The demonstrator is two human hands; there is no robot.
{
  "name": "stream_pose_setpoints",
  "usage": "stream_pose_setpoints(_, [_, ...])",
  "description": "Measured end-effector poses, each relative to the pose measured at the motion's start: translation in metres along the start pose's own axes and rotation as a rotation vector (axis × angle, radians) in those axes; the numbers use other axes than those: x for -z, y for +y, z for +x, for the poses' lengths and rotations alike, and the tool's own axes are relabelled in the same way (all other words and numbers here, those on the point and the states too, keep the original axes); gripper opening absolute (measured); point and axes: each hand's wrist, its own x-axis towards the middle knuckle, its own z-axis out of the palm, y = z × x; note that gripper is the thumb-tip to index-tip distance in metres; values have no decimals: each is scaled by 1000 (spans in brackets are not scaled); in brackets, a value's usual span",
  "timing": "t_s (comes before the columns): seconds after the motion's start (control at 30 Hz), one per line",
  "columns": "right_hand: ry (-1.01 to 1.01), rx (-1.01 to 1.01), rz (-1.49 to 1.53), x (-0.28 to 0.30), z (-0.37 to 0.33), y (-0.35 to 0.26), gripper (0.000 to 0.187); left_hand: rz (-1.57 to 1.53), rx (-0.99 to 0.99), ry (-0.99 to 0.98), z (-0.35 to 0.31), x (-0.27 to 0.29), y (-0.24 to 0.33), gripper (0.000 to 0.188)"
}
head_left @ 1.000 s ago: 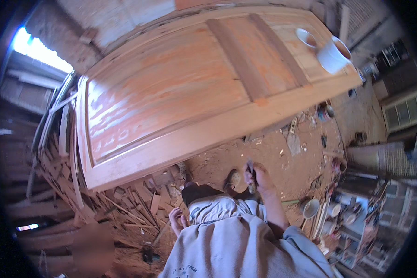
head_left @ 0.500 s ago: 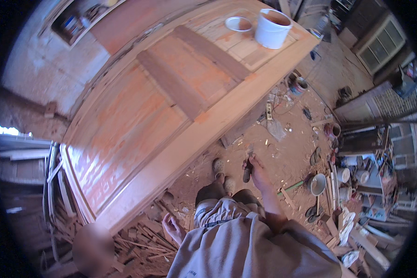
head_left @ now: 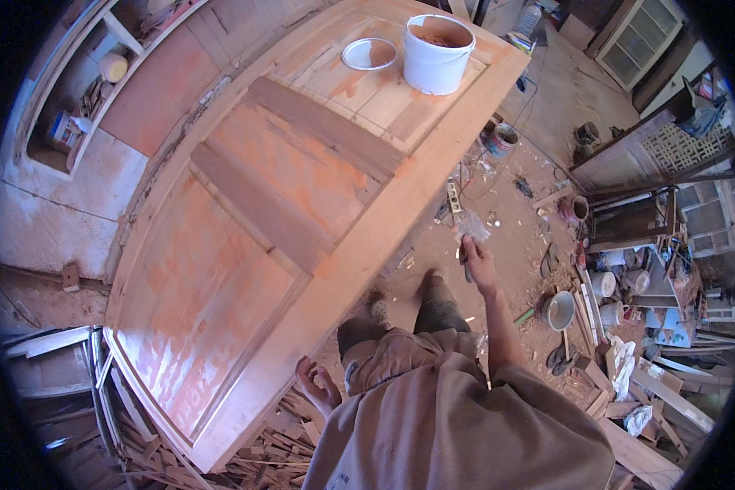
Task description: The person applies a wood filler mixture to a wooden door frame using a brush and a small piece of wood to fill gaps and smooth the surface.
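A large wooden door (head_left: 335, 278) with recessed panels lies in front of me, smeared with orange-brown patches. Near its far right end stands a white bucket (head_left: 438, 69) of orange-brown stuff, beside a round lid (head_left: 369, 55). My right hand (head_left: 478, 266) is closed round a dark-handled tool (head_left: 467, 269), which looks like a putty knife; most of it is now hidden by the fingers. Close to the door's near edge is my left hand (head_left: 318, 385), its fingers apart and slightly curled, with nothing in them.
Wood offcuts (head_left: 278, 445) lie heaped below the door's near left end. On the dusty floor to the right are a power strip (head_left: 452, 196), paint cans (head_left: 501, 140) and a metal pan (head_left: 559, 310). A cluttered shelf (head_left: 661, 294) stands farther right; a wall niche (head_left: 73, 122) holds containers.
The view has shifted as I stepped toward the bucket end. My right hand has moved up and right with the tool, and my left hand has come up beside the door's edge.
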Motion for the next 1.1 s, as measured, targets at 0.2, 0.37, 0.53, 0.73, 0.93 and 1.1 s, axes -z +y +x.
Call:
stream_pose_setpoints(0.2, [-18, 74, -230, 46, 154, 8, 44, 368, 69, -10, 21, -49, 36, 48])
stream_pose_setpoints(0.37, [-88, 88, -157, 41, 231, 9, 53, 470, 116, -123, 35, -141, 70, 81])
stream_pose_setpoints(0.53, [-129, 83, -409, 48, 249, 35, 44, 663, 161, -214, 61, -220, 94, 93])
stream_pose_setpoints(0.73, [-207, 177, -146, 45, 259, 70, 40, 859, 184, -254, 58, -235, 84, 110])
stream_pose_setpoints(0.93, [-250, 308, -200, 48, 260, 62, 31, 915, 195, -375, 60, -228, 77, 115])
stream_pose_setpoints(1.1, [-252, 294, -248, 55, 270, 107, 25, 955, 273, -446, 74, -235, 88, 116])
